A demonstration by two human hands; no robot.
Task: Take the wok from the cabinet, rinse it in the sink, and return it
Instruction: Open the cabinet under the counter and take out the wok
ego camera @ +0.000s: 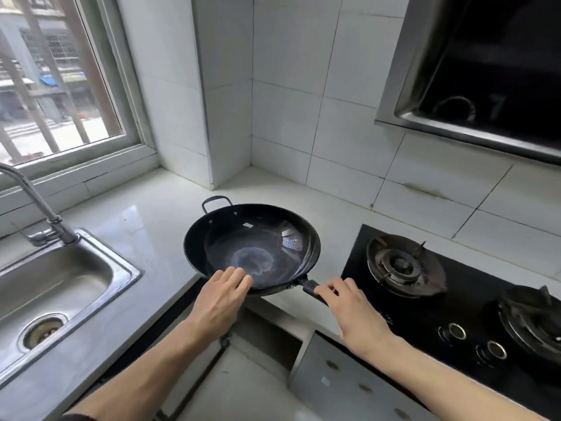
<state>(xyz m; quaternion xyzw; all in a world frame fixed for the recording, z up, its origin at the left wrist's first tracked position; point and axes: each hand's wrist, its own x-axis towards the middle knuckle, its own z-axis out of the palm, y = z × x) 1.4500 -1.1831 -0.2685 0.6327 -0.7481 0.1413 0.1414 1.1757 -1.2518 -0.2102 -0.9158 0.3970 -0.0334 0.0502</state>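
A black wok with a small loop handle at its far side sits on the white counter, between the sink and the stove. My right hand is closed around the wok's long black handle. My left hand rests on the wok's near rim, fingers reaching over the edge. The steel sink lies at the left, with its tap arching over it. An open cabinet door shows below the counter's corner, under my arms.
A black gas stove with two burners fills the right side. A range hood hangs above it. White tiled walls form a corner behind the wok. A barred window stands over the sink.
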